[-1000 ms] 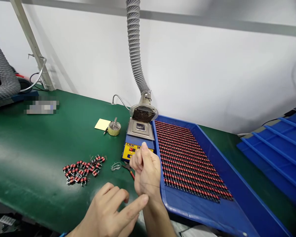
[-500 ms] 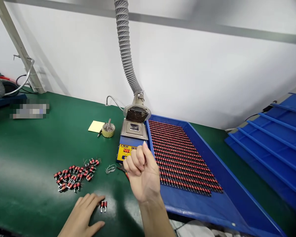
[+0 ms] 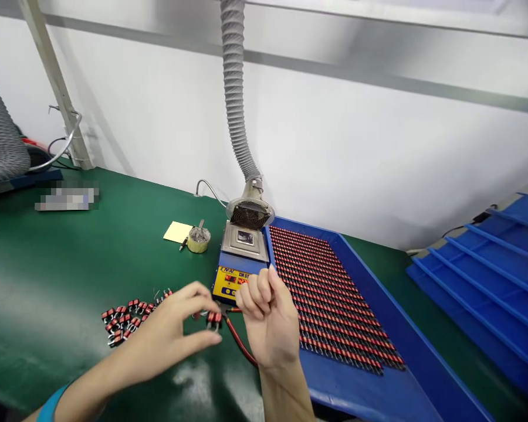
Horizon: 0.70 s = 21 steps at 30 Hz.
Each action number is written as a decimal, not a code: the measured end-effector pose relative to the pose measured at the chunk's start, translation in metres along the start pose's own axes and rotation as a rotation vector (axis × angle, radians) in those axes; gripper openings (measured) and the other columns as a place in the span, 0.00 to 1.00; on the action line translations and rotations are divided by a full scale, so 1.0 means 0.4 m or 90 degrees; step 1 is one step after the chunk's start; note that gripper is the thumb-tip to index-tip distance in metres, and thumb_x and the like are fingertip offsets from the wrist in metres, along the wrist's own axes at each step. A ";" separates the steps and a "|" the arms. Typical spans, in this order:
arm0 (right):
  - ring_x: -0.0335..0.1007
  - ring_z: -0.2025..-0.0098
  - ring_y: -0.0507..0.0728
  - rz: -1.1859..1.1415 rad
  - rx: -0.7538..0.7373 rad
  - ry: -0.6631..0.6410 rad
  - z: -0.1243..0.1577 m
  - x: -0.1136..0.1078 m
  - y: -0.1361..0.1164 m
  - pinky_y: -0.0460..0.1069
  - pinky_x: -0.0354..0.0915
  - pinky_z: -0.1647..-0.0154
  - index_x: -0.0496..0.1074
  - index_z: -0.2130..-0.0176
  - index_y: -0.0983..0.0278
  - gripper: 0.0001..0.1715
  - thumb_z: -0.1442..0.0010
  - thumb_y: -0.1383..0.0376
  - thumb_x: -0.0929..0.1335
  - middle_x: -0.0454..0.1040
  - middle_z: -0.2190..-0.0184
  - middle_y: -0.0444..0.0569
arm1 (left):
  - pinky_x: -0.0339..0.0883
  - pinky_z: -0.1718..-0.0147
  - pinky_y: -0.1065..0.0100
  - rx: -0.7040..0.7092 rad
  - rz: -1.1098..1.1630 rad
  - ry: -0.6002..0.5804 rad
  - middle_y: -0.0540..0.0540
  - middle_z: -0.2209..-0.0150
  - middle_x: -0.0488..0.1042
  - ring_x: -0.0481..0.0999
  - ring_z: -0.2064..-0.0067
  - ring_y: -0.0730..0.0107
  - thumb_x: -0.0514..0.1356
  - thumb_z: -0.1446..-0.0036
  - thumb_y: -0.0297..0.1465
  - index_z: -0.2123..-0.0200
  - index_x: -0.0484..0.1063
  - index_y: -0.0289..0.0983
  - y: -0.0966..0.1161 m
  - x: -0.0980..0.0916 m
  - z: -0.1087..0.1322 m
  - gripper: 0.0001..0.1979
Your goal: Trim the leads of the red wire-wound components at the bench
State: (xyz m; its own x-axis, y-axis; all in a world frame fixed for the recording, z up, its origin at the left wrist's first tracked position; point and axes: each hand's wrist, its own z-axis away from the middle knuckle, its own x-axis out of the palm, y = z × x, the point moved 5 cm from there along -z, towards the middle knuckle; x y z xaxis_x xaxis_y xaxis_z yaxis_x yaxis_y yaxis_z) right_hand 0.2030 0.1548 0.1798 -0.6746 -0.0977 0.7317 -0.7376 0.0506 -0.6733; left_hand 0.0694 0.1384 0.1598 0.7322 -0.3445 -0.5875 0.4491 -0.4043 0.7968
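Between the fingers and thumb of my left hand (image 3: 176,325) is a small red-and-black coil (image 3: 214,317) with bright wire legs pointing down. My right hand (image 3: 268,319) is raised with its fingers curled in and the palm side toward me; anything inside the fingers is hidden. It overlaps the front corner of a solder pot (image 3: 233,282) with a yellow panel and red digits. Partly behind my right hand lie red-handled pliers (image 3: 242,344). A pile of similar coils (image 3: 122,322) lies on the green table, partly covered by my left hand.
A blue tray (image 3: 334,390) at the right holds many rows of coils. A grey extraction hose (image 3: 235,88) hangs over the solder pot. Left of the pot are a round tin (image 3: 199,240), a pen (image 3: 183,244) and yellow notepaper (image 3: 177,231). Ribbed blue trays (image 3: 488,275) stand far right.
My left hand has taken the coil up from the table and moved right and away from me, near my right hand. My right hand stays curled. The view has shifted slightly.
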 end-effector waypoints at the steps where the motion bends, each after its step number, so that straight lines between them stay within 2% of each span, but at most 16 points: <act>1: 0.41 0.84 0.46 0.032 -0.024 0.011 -0.001 -0.004 -0.006 0.43 0.48 0.82 0.54 0.83 0.63 0.24 0.43 0.57 0.65 0.49 0.86 0.35 | 0.64 0.58 0.68 0.037 0.023 0.034 0.50 0.59 0.67 0.69 0.59 0.69 0.60 0.46 0.35 0.62 0.70 0.43 0.038 -0.029 -0.027 0.08; 3: 0.52 0.79 0.47 0.109 -0.058 0.016 -0.002 -0.008 -0.015 0.43 0.55 0.77 0.61 0.80 0.63 0.19 0.44 0.58 0.66 0.57 0.82 0.38 | 0.63 0.54 0.67 0.111 0.051 0.094 0.49 0.57 0.67 0.68 0.56 0.68 0.61 0.48 0.33 0.62 0.71 0.42 0.100 -0.068 -0.066 0.08; 6: 0.63 0.66 0.51 0.183 -0.040 -0.035 -0.001 -0.006 -0.016 0.45 0.62 0.65 0.68 0.71 0.62 0.09 0.45 0.59 0.68 0.66 0.70 0.43 | 0.62 0.50 0.63 0.163 0.109 0.135 0.46 0.53 0.68 0.68 0.51 0.64 0.63 0.50 0.31 0.62 0.73 0.42 0.138 -0.075 -0.097 0.09; 9: 0.66 0.66 0.51 0.131 -0.008 -0.079 0.000 -0.008 -0.017 0.46 0.64 0.66 0.68 0.69 0.60 0.07 0.47 0.61 0.69 0.67 0.69 0.42 | 0.63 0.51 0.62 0.173 0.170 0.137 0.46 0.52 0.69 0.69 0.51 0.62 0.64 0.51 0.29 0.63 0.74 0.42 0.138 -0.055 -0.111 0.10; 13: 0.68 0.69 0.50 0.063 -0.002 -0.077 -0.008 -0.017 -0.022 0.45 0.65 0.68 0.67 0.71 0.61 0.09 0.50 0.65 0.72 0.68 0.73 0.41 | 0.64 0.52 0.66 0.192 0.249 0.118 0.48 0.55 0.73 0.70 0.52 0.65 0.65 0.53 0.25 0.63 0.75 0.42 0.131 -0.042 -0.120 0.12; 16: 0.68 0.70 0.50 0.058 0.000 -0.062 -0.016 -0.023 -0.014 0.44 0.65 0.69 0.68 0.72 0.62 0.09 0.52 0.65 0.73 0.69 0.74 0.41 | 0.64 0.52 0.66 0.169 0.314 0.119 0.48 0.56 0.74 0.71 0.53 0.65 0.64 0.53 0.23 0.62 0.75 0.42 0.115 -0.042 -0.130 0.13; 18: 0.67 0.71 0.49 0.061 -0.007 -0.037 -0.021 -0.026 -0.005 0.43 0.66 0.70 0.68 0.74 0.63 0.10 0.53 0.66 0.74 0.69 0.75 0.41 | 0.65 0.53 0.65 0.153 0.380 0.123 0.47 0.58 0.75 0.72 0.54 0.64 0.64 0.52 0.24 0.63 0.76 0.40 0.100 -0.040 -0.139 0.11; 21: 0.66 0.70 0.48 0.070 -0.022 -0.002 -0.024 -0.026 0.011 0.41 0.66 0.69 0.69 0.76 0.63 0.10 0.53 0.66 0.74 0.68 0.74 0.41 | 0.67 0.56 0.65 0.123 0.529 0.156 0.45 0.64 0.77 0.74 0.56 0.63 0.64 0.52 0.27 0.70 0.77 0.36 0.078 -0.030 -0.151 0.04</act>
State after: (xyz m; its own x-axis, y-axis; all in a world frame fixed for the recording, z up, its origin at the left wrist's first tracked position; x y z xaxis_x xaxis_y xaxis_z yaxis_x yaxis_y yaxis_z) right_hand 0.2066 0.1657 0.1702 -0.7518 -0.0923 0.6529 -0.6594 0.0957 -0.7457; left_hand 0.1056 0.1811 0.2001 0.8822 -0.4081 0.2349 -0.3549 -0.2484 0.9013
